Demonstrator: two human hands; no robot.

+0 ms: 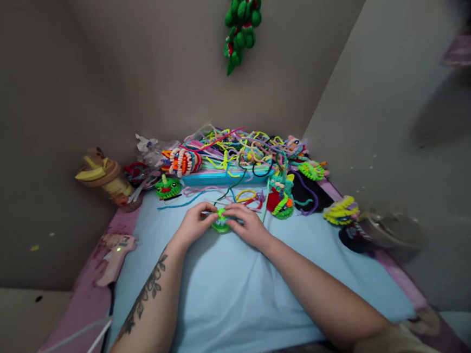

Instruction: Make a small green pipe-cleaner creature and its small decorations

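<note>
Both my hands meet over a small green pipe-cleaner piece (pixel 221 223) on the light blue mat (pixel 228 296). My left hand (pixel 195 221) pinches its left side, fingers closed; a thin pale stem shows between the fingertips. My right hand (pixel 245 223) grips the piece from the right, fingers curled over it. Most of the green piece is hidden under my fingers.
A heap of coloured pipe cleaners (pixel 237 146) lies at the back of the table. Finished fuzzy figures sit around it: a green one (pixel 168 188), a red-green one (pixel 281 203), a yellow one (pixel 341 210). A pink glue gun (pixel 117 254) lies left. A green ornament (pixel 242 21) hangs on the wall.
</note>
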